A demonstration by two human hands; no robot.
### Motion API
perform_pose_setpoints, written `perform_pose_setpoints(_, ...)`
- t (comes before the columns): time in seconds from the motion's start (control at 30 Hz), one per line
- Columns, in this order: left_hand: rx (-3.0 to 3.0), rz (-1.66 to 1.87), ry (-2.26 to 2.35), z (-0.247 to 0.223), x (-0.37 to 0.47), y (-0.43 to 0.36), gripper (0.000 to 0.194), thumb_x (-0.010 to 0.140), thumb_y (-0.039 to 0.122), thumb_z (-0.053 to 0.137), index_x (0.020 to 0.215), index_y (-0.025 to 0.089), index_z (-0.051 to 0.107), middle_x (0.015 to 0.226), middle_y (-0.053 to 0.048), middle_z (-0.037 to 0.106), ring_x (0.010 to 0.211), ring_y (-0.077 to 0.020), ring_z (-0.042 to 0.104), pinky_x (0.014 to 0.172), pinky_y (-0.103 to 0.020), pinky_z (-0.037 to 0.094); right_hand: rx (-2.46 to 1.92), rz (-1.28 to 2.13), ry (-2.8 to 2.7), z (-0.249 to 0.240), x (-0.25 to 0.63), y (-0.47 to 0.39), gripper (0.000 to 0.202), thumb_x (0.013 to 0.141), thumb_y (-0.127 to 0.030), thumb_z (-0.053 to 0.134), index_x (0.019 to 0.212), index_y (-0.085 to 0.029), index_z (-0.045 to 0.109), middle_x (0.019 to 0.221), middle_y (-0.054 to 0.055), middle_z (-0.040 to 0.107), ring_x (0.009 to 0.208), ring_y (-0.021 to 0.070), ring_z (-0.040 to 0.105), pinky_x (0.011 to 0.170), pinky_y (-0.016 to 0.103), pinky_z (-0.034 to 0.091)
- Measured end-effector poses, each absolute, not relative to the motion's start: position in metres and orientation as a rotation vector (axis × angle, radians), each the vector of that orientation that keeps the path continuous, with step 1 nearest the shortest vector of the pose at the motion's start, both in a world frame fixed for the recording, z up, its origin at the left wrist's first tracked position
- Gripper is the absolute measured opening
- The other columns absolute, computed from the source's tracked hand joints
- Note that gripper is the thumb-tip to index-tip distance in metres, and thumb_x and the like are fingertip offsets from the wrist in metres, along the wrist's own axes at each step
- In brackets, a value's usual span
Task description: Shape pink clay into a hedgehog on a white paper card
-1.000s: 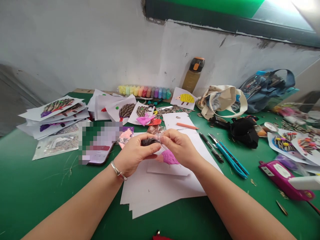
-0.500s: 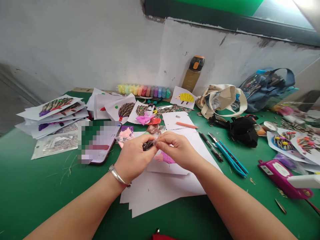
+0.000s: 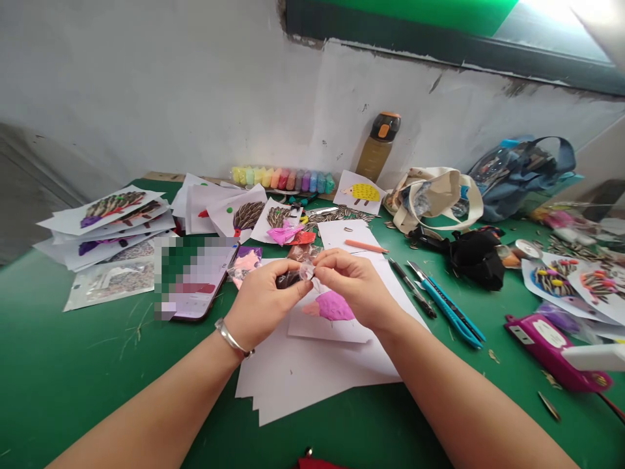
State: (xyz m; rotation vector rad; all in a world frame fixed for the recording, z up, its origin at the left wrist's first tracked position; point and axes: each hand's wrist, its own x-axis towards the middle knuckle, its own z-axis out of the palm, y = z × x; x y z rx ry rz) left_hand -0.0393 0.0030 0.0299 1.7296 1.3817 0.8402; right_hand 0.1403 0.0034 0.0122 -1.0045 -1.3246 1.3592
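Note:
My left hand (image 3: 266, 296) is closed around a small clear plastic packet (image 3: 306, 270) with dark material in it. The fingers of my right hand (image 3: 356, 286) pinch the packet's right side, close to the left fingertips. Below both hands, a white card (image 3: 322, 331) bears a flattened pink and purple clay shape (image 3: 332, 306). It rests on larger white sheets (image 3: 312, 378). Just behind my left hand are a packet of light pink clay (image 3: 245, 262) and a brown packet (image 3: 301, 253).
A phone (image 3: 200, 280) and stacked seed pictures (image 3: 105, 215) lie left. Rightward are an orange clay tool (image 3: 366, 247), a black pen (image 3: 413, 288), a blue cutter (image 3: 449, 309) and a magenta device (image 3: 556, 352). A bottle (image 3: 378, 146) and cloth bag (image 3: 434, 195) stand behind.
My right fingers have shifted slightly right and up along the packet. More of its clear plastic and of the purple clay shape below now shows.

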Motion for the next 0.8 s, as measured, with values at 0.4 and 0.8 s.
perform_pose_setpoints(0.4, 1.812, 0.814, 1.46, 0.02, -0.043, 0.01, 0.033, 0.085, 0.051, 0.061, 0.095, 0.021, 0.074, 0.097, -0.002, 0.077, 0.088, -0.0226, 0.069, 0.079, -0.033, 0.051, -1.077, 1.341, -1.34, 0.011, 0.152, 0.011, 0.021, 0.088, -0.042, 0.068, 0.088, -0.022, 0.074, 0.083, 0.0, 0.067, 0.079, 0.0142, 0.058, 0.076, 0.03, 0.048)
perform_pose_setpoints(0.8, 2.354, 0.891, 1.476, -0.006, -0.052, 0.022, 0.034, 0.093, 0.038, 0.057, 0.112, 0.014, 0.072, 0.112, -0.012, 0.075, 0.106, -0.0298, 0.067, 0.097, -0.044, 0.051, -1.003, 1.453, -1.327, 0.013, 0.158, 0.01, 0.008, 0.081, -0.027, 0.074, 0.086, -0.021, 0.072, 0.077, -0.002, 0.064, 0.075, 0.0125, 0.056, 0.074, 0.029, 0.047)
